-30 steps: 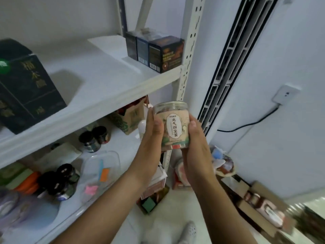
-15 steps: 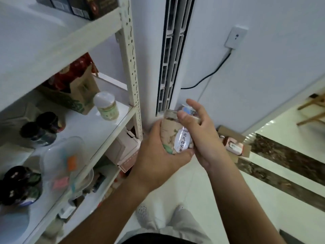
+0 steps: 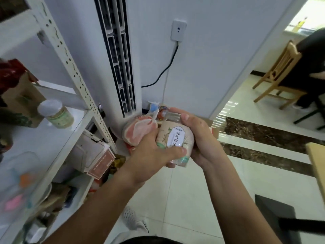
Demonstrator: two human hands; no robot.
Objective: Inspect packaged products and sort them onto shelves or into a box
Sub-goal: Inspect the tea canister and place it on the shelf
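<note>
A clear plastic jar (image 3: 173, 140) with a beige label and Chinese print is held tilted in front of me, its lid pointing up and away. My left hand (image 3: 149, 159) grips its lower part, thumb across the bottom of the label. My right hand (image 3: 200, 138) wraps its right side, thumb on the lid's edge. The white metal shelf unit (image 3: 70, 67) stands at left, with a white-lidded jar (image 3: 56, 114) on its middle board.
A pink packaged product (image 3: 137, 129) and other packets lie on the floor behind the jar, by the white standing air conditioner (image 3: 119, 55). Boxes (image 3: 98, 159) fill the lower shelf. A wooden chair (image 3: 279, 74) and a seated person are at far right.
My view swung right and down, away from the upper shelves. Both hands lowered the jar from upright at shelf height to a tilted hold over the floor.
</note>
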